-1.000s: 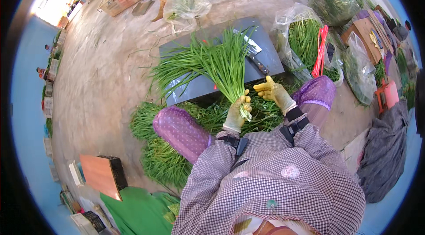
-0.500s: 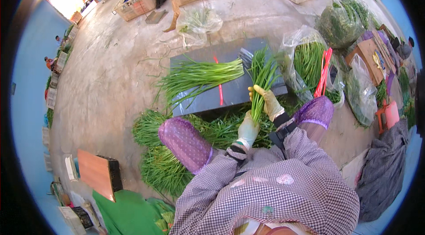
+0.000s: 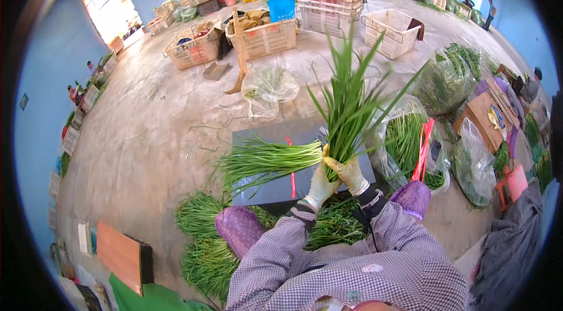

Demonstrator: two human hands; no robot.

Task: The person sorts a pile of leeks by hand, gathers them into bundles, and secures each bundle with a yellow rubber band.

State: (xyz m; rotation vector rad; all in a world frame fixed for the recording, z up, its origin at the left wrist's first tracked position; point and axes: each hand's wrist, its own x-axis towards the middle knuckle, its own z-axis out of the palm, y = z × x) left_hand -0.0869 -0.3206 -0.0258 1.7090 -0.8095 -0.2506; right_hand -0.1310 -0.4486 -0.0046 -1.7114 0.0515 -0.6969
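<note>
both gloved hands, left hand (image 3: 319,185) and right hand (image 3: 350,173), have fingers clamped on the upright bunch of long green chives (image 3: 347,106); grip low and tight, keeping root ends level above the dark flat surface (image 3: 264,191).

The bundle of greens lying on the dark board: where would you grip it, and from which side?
Grip the bundle of greens near its right end, by the red band, coming from above. There the stalks are gathered tight; leftward they fan out loose across the dark board.

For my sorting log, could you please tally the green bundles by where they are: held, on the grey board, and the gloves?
Held bundle: 1
Bundle on board: 1
Gloves, left and right: 2
Total: 4
</note>
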